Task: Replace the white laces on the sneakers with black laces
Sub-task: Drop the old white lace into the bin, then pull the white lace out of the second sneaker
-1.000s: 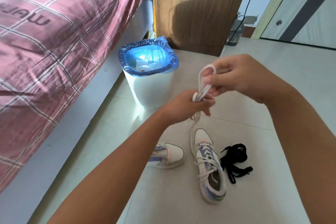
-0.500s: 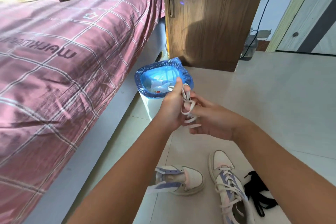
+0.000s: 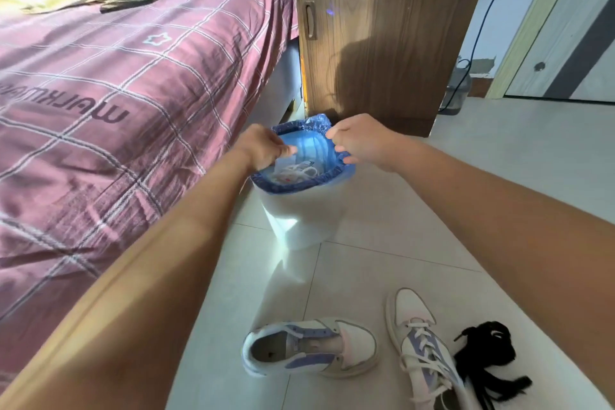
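A bundled white lace [image 3: 298, 171] lies inside the white bin with a blue liner [image 3: 299, 185]. My left hand [image 3: 263, 146] hovers over the bin's left rim and my right hand [image 3: 362, 143] over its right rim. Their fingers are loosely curled and hold nothing. On the floor near me, one white and purple sneaker [image 3: 312, 351] lies on its side with no lace in it. The other sneaker [image 3: 422, 343] stands to its right, still laced in white. A heap of black laces [image 3: 486, 353] lies right beside that shoe.
A bed with a pink checked cover [image 3: 100, 93] fills the left side. A brown wooden cabinet [image 3: 382, 43] stands behind the bin, with a cable and a bottle [image 3: 461, 90] to its right. A door [image 3: 565, 27] is at the far right. Pale floor tiles run rightward.
Both hands carried the bundled white lace forward to the bin and let it go; it now lies inside. The view tilted up towards the bed and cabinet.
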Available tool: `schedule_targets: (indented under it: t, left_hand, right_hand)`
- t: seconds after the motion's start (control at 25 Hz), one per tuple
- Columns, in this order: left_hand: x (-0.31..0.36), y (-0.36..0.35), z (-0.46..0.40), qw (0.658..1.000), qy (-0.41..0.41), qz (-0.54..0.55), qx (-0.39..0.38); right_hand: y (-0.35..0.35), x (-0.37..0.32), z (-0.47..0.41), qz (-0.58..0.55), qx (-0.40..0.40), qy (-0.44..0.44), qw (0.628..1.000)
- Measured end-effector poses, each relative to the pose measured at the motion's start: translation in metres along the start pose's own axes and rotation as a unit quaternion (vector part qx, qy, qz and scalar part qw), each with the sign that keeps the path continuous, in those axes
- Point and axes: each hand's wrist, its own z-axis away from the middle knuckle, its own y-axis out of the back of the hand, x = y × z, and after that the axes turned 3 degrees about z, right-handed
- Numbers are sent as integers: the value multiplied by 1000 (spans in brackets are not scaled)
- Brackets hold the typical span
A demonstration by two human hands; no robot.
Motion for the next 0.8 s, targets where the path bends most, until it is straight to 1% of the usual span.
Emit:
schedule_targets:
  t: [0.04, 0.08, 0.12, 0.16, 0.2, 0.24, 0.28, 0.32, 0.36, 0.4, 0.44, 0.48, 0.56, 0.64, 0.72, 0.8]
  left_hand:
    - [-3, -5, 6, 997, -24, 46, 49]
    - [-10, -10, 19, 993, -50, 78, 74]
    - [-20, -19, 34, 990, -87, 79, 76]
    - [-38, -34, 55, 990, -120, 63, 34]
    - [-57, -54, 79, 990, -138, 22, -37]
    - [-78, -75, 104, 983, -123, -46, -125]
    - [-105, -93, 125, 966, -87, -127, -210]
    - [-133, -106, 141, 932, -41, -227, -280]
    - [-158, -119, 155, 895, -19, -314, -316]
    - [-177, -128, 168, 879, -19, -363, -310]
    - [-189, -135, 175, 885, -35, -376, -274]
    - [-193, -141, 180, 899, -44, -370, -230]
    - [-188, -157, 187, 919, -36, -361, -157]
    - [-174, -181, 194, 935, 6, -337, -106]
    - [-159, -205, 199, 943, 39, -319, -86]
    - [-151, -220, 199, 942, 51, -319, -89]
  right_hand:
    - [2, 14, 7, -12, 2, 7, 1000]
    - [6, 33, 19, -23, 5, 6, 1000]
    - [10, 56, 34, -22, 8, -2, 1000]
    - [14, 83, 51, -11, 2, -18, 1000]
    - [19, 114, 69, 5, -10, -41, 999]
    - [24, 150, 91, 20, -18, -79, 996]
    - [28, 186, 112, 33, -19, -123, 992]
    - [32, 222, 132, 55, -10, -169, 984]
    - [34, 260, 154, 93, 6, -213, 973]
    - [34, 293, 175, 141, 15, -252, 957]
    - [30, 322, 195, 188, 12, -280, 941]
    - [23, 344, 212, 223, -5, -298, 928]
    - [5, 369, 232, 257, -42, -300, 918]
    - [-11, 377, 234, 284, -54, -274, 917]
    - [-20, 378, 230, 347, -52, -265, 898]
    - [-24, 376, 227, 411, -56, -261, 871]
